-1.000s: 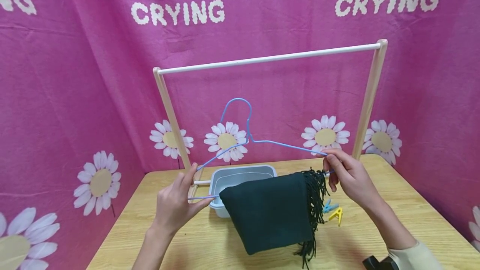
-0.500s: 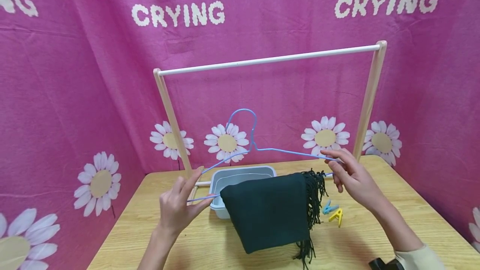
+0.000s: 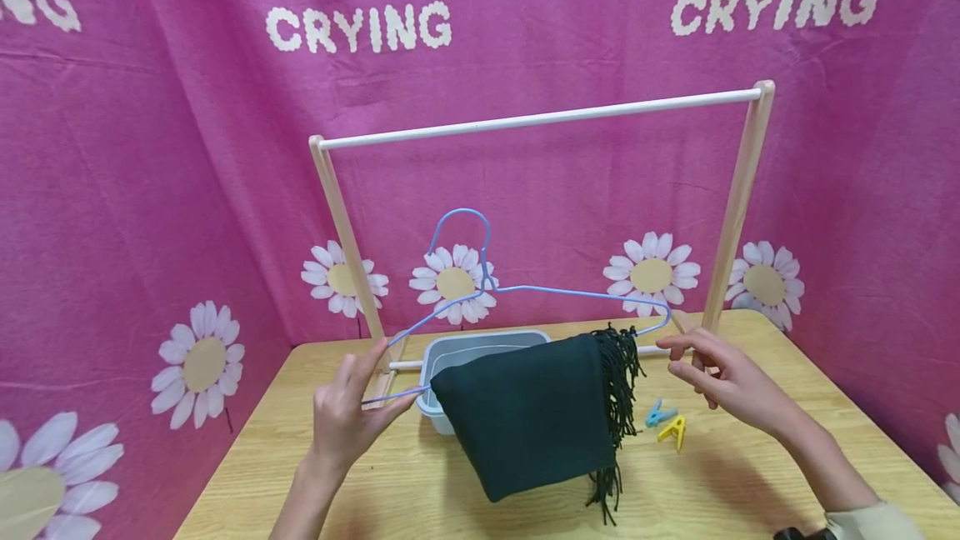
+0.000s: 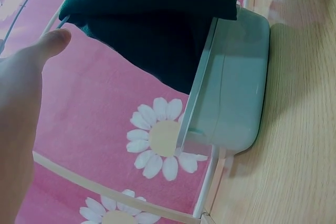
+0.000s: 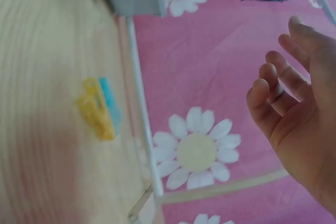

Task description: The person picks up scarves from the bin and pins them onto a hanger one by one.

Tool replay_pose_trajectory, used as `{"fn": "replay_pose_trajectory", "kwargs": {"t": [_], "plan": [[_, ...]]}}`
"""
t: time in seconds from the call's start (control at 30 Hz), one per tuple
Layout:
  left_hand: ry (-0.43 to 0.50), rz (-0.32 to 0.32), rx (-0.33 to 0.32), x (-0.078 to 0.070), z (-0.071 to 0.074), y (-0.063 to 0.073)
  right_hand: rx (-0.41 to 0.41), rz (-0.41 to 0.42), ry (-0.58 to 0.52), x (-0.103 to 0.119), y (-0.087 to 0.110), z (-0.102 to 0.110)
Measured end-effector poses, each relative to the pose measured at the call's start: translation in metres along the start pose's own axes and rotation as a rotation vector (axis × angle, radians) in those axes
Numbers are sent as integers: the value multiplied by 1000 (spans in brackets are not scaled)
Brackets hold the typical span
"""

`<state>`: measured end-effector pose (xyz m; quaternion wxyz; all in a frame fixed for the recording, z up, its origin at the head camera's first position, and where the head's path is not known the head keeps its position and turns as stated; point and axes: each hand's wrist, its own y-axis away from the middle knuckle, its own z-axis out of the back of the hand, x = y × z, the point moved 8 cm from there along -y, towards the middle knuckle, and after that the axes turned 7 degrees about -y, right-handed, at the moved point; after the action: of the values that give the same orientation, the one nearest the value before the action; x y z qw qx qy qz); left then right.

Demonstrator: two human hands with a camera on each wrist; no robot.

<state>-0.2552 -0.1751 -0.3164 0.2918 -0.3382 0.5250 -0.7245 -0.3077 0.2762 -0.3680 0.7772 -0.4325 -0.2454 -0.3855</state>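
Observation:
A blue wire hanger (image 3: 555, 291) is held up in front of the rack, its hook pointing upward below the top rail. Over its lower bar hangs a folded dark green scarf (image 3: 525, 415) with a fringe (image 3: 618, 373) on the right. My left hand (image 3: 348, 402) holds the hanger's left end between thumb and fingers; in the left wrist view the thumb (image 4: 55, 41) lies at the bar beside the scarf. My right hand (image 3: 731, 373) is apart from the hanger's right end, fingers loosely bent and holding nothing, as the right wrist view also shows.
A wooden rack with a white top rail (image 3: 540, 119) stands at the back of the table (image 3: 780, 440). Behind the scarf sits a grey basin (image 3: 487, 344). A blue clothespin (image 3: 660, 413) and a yellow clothespin (image 3: 673, 433) lie near the right hand.
My right hand has let go of the hanger's right end and drawn back to the right and down. The hanger and scarf dipped slightly, then shifted left with the left hand.

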Motion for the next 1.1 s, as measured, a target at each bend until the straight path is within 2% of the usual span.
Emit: {"fn": "replay_pose_trajectory", "kwargs": {"t": [0.33,0.63,0.9,1.1], "plan": [[27,-18,21,2,-1,1,111,-4,-4,-27,11,-10],[-9,-91,23,-1,-1,2,279,-62,-46,-56,18,-24],[5,-88,36,0,-3,3,338,-69,-23,-75,26,-27],[-13,-123,20,-2,-2,1,415,-81,-81,-86,32,-32]]}}
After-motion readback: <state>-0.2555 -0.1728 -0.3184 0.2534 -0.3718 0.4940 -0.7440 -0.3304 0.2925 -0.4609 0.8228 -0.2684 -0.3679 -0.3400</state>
